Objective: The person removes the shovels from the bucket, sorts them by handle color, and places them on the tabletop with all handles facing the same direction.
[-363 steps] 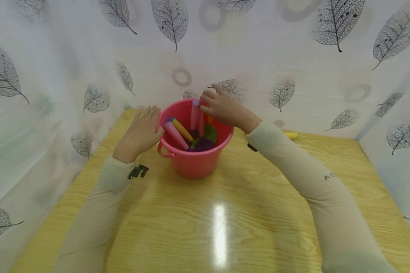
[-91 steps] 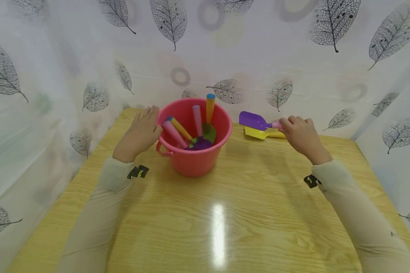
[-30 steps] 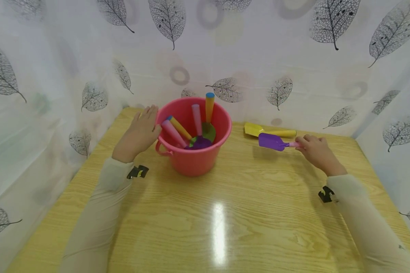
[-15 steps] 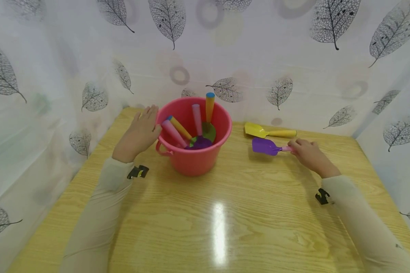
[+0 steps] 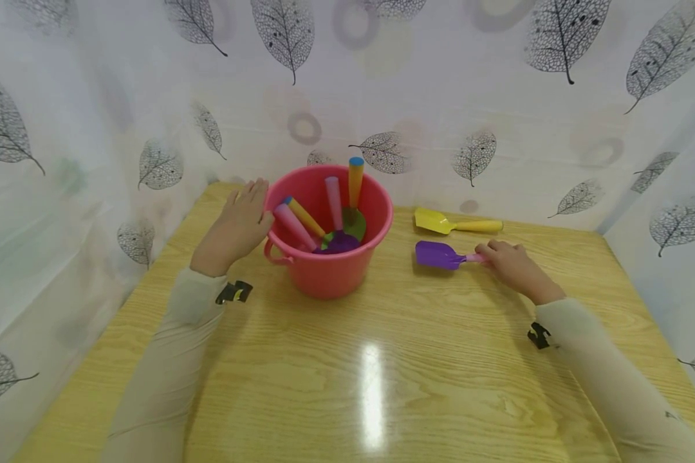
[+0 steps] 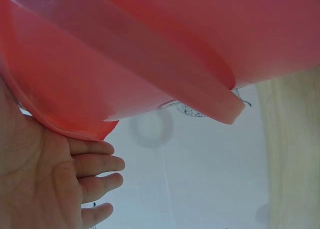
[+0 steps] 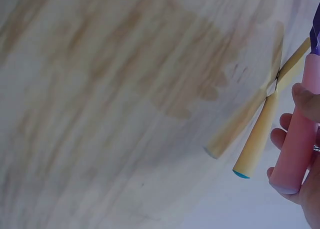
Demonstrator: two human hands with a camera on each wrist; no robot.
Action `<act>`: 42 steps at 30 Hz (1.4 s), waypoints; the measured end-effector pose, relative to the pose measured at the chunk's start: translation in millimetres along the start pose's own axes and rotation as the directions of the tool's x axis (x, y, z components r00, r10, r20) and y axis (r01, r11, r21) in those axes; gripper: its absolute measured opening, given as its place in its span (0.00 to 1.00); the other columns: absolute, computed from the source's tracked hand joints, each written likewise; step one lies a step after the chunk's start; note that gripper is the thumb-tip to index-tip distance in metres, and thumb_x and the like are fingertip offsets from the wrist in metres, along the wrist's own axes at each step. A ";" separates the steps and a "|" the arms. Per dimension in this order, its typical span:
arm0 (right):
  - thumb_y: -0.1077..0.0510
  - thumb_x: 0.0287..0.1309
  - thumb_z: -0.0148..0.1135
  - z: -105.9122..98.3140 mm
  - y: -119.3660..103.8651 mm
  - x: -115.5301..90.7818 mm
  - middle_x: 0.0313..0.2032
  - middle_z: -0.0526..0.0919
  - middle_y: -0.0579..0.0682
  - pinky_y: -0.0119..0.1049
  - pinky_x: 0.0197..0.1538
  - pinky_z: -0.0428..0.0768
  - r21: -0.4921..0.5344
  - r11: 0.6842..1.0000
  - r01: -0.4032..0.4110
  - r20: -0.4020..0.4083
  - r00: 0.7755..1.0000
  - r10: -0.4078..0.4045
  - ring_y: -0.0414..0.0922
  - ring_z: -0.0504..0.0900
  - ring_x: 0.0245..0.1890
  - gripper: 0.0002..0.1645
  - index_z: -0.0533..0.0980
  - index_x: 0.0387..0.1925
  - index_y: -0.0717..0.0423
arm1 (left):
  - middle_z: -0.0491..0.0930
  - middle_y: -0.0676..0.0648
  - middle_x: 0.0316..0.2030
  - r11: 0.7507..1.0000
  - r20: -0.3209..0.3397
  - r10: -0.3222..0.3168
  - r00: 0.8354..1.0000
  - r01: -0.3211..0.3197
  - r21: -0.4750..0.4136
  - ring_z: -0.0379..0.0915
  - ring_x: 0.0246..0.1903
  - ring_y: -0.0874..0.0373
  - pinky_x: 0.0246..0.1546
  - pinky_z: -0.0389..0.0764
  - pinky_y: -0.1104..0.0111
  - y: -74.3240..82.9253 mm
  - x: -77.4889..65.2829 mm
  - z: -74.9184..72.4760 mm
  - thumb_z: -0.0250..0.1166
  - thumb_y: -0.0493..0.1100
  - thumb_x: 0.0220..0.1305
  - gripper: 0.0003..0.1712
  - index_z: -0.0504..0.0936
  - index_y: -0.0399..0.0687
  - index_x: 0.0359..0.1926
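Note:
My right hand (image 5: 512,267) grips the pink handle of a purple toy shovel (image 5: 437,255), whose blade points left, low over the table. In the right wrist view, fingers and thumb wrap round the pink handle (image 7: 299,134). My left hand (image 5: 234,225) rests with straight fingers against the left rim of a pink bucket (image 5: 333,276). From the left wrist view, the palm (image 6: 40,179) lies along the rim, beside the bucket's side handle (image 6: 150,64). Several toy tools with pink and yellow handles (image 5: 355,183) lean inside the bucket, their lower ends partly hidden.
A yellow toy shovel (image 5: 434,221) lies behind the purple one, near the back edge of the wooden table (image 5: 301,386). A leaf-patterned curtain (image 5: 428,83) hangs along the back and both sides.
The right hand moved from the bucket to the right with the purple shovel, then lowered it in front of the yellow one and shifted slightly left. The left hand stayed at the rim.

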State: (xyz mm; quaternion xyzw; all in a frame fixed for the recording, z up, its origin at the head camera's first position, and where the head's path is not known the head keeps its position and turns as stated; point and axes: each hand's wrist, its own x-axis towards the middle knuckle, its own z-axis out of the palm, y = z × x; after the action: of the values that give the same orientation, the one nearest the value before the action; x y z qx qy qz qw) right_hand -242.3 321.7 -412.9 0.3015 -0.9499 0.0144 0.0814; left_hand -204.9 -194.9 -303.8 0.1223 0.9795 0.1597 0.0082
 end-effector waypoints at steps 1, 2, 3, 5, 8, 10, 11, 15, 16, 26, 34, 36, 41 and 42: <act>0.62 0.59 0.57 0.3 -0.6 0.4 0.31 0.76 0.55 0.48 0.31 0.69 0.001 1.000 -0.004 0.008 1.000 0.004 0.55 0.78 0.33 0.07 0.72 0.40 0.53 | 0.42 0.34 0.73 1.000 0.000 -0.001 1.000 0.001 -0.002 0.34 0.73 0.39 0.72 0.36 0.46 0.3 -0.2 -0.1 0.38 0.46 0.69 0.37 0.42 0.31 0.72; 0.62 0.60 0.56 0.4 -1.3 0.7 0.31 0.77 0.55 0.49 0.31 0.69 0.002 1.000 -0.008 0.018 1.000 0.008 0.55 0.78 0.33 0.07 0.72 0.41 0.53 | 0.42 0.34 0.73 1.000 0.002 -0.001 1.000 0.001 -0.005 0.34 0.73 0.40 0.72 0.35 0.46 0.6 -0.3 -0.3 0.38 0.46 0.69 0.37 0.42 0.31 0.72; 0.62 0.60 0.56 0.2 -1.9 0.9 0.32 0.77 0.55 0.50 0.32 0.69 0.000 1.000 -0.011 0.027 1.000 0.011 0.55 0.78 0.34 0.07 0.72 0.41 0.53 | 0.42 0.34 0.73 1.000 0.003 -0.002 1.000 0.002 -0.006 0.34 0.73 0.40 0.72 0.35 0.46 0.7 -0.3 -0.4 0.38 0.46 0.69 0.36 0.42 0.31 0.72; 0.62 0.61 0.55 -0.2 -2.8 0.8 0.32 0.77 0.56 0.51 0.32 0.70 -0.006 1.000 -0.015 0.043 0.999 0.015 0.56 0.78 0.35 0.07 0.72 0.42 0.54 | 0.41 0.34 0.73 1.000 0.006 -0.003 1.000 0.003 -0.010 0.33 0.73 0.39 0.72 0.35 0.46 1.3 -0.6 -0.9 0.38 0.46 0.69 0.37 0.42 0.31 0.72; 0.62 0.62 0.53 -1.1 -4.3 0.4 0.32 0.76 0.56 0.53 0.33 0.70 -0.011 1.000 -0.013 0.055 0.998 0.014 0.56 0.78 0.35 0.07 0.72 0.43 0.55 | 0.41 0.35 0.73 1.000 0.011 -0.007 1.000 0.007 -0.013 0.33 0.73 0.40 0.72 0.35 0.45 1.9 -1.0 -1.3 0.38 0.46 0.69 0.37 0.41 0.32 0.72; 0.63 0.62 0.53 -0.8 -4.3 0.3 0.32 0.76 0.57 0.52 0.32 0.70 -0.017 1.000 -0.008 0.057 0.998 0.009 0.56 0.77 0.34 0.08 0.71 0.43 0.55 | 0.41 0.35 0.73 1.000 0.015 -0.010 1.000 0.011 -0.015 0.32 0.73 0.40 0.72 0.35 0.45 2.4 -1.3 -1.6 0.39 0.47 0.69 0.37 0.41 0.32 0.72; 0.63 0.62 0.53 -0.5 -4.6 0.3 0.32 0.76 0.57 0.52 0.32 0.70 -0.017 1.000 -0.007 0.056 0.998 0.008 0.56 0.77 0.34 0.08 0.71 0.43 0.55 | 0.40 0.35 0.73 1.000 0.017 -0.011 1.000 0.012 -0.015 0.32 0.73 0.40 0.72 0.35 0.45 2.5 -1.3 -1.7 0.38 0.47 0.69 0.37 0.41 0.33 0.72; 0.62 0.60 0.56 1.6 -4.7 0.9 0.33 0.77 0.57 0.50 0.32 0.70 0.000 1.000 -0.015 0.057 0.998 0.015 0.55 0.78 0.35 0.10 0.72 0.44 0.56 | 0.40 0.35 0.73 1.000 0.021 -0.008 1.000 0.009 -0.016 0.32 0.73 0.39 0.71 0.35 0.44 2.7 -1.7 -2.9 0.38 0.47 0.69 0.37 0.40 0.32 0.72; 0.62 0.60 0.56 1.7 -5.1 1.2 0.33 0.77 0.57 0.50 0.33 0.70 0.008 1.000 -0.017 0.059 0.998 0.017 0.56 0.78 0.35 0.10 0.73 0.44 0.56 | 0.40 0.35 0.73 1.000 0.022 -0.006 1.000 0.007 -0.015 0.32 0.73 0.39 0.71 0.35 0.44 2.6 -1.7 -3.1 0.37 0.47 0.69 0.37 0.40 0.32 0.72; 0.61 0.62 0.53 2.9 -5.9 2.9 0.34 0.78 0.57 0.48 0.33 0.69 0.019 0.999 -0.034 0.090 0.995 0.033 0.55 0.78 0.36 0.11 0.73 0.46 0.56 | 0.40 0.35 0.73 0.999 0.027 -0.014 1.000 0.015 -0.038 0.31 0.73 0.39 0.71 0.33 0.45 3.2 -0.7 -3.4 0.38 0.47 0.69 0.37 0.39 0.32 0.72; 0.61 0.62 0.54 6.7 -5.7 2.1 0.34 0.78 0.58 0.46 0.31 0.69 0.040 0.999 -0.013 0.068 0.998 0.011 0.56 0.78 0.33 0.07 0.72 0.42 0.56 | 0.40 0.35 0.73 0.999 0.029 -0.019 0.999 0.020 -0.038 0.31 0.73 0.39 0.71 0.34 0.44 4.2 -1.6 -4.3 0.38 0.46 0.69 0.37 0.39 0.32 0.72; 0.61 0.62 0.54 7.2 -5.5 1.6 0.35 0.78 0.58 0.46 0.31 0.69 0.043 0.999 -0.011 0.069 0.998 0.008 0.57 0.78 0.33 0.07 0.71 0.42 0.55 | 0.39 0.35 0.73 0.999 0.031 -0.018 0.999 0.020 -0.036 0.31 0.73 0.39 0.71 0.34 0.45 4.2 -1.7 -4.6 0.38 0.46 0.69 0.37 0.39 0.32 0.72; 0.60 0.63 0.54 7.2 -5.6 1.5 0.32 0.76 0.55 0.41 0.29 0.65 0.045 0.999 -0.011 0.078 0.997 0.007 0.53 0.76 0.30 0.06 0.72 0.42 0.54 | 0.39 0.35 0.73 0.999 0.033 -0.016 0.999 0.018 -0.038 0.31 0.73 0.39 0.71 0.33 0.45 4.3 -1.8 -4.5 0.37 0.47 0.69 0.37 0.39 0.32 0.72; 0.60 0.62 0.54 7.4 -5.7 1.6 0.30 0.76 0.54 0.40 0.29 0.63 0.044 0.999 -0.010 0.078 0.997 0.006 0.52 0.76 0.30 0.06 0.73 0.41 0.54 | 0.39 0.35 0.73 0.999 0.031 -0.017 0.999 0.018 -0.040 0.31 0.73 0.39 0.71 0.33 0.45 4.2 -1.7 -4.1 0.38 0.47 0.69 0.37 0.39 0.32 0.72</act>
State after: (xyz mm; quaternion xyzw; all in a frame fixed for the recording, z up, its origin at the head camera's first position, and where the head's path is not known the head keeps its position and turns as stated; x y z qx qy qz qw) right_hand -241.4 315.6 -420.0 0.2998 -0.9530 0.0240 0.0373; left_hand -202.5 -192.7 -298.6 0.1162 0.9769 0.1772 0.0270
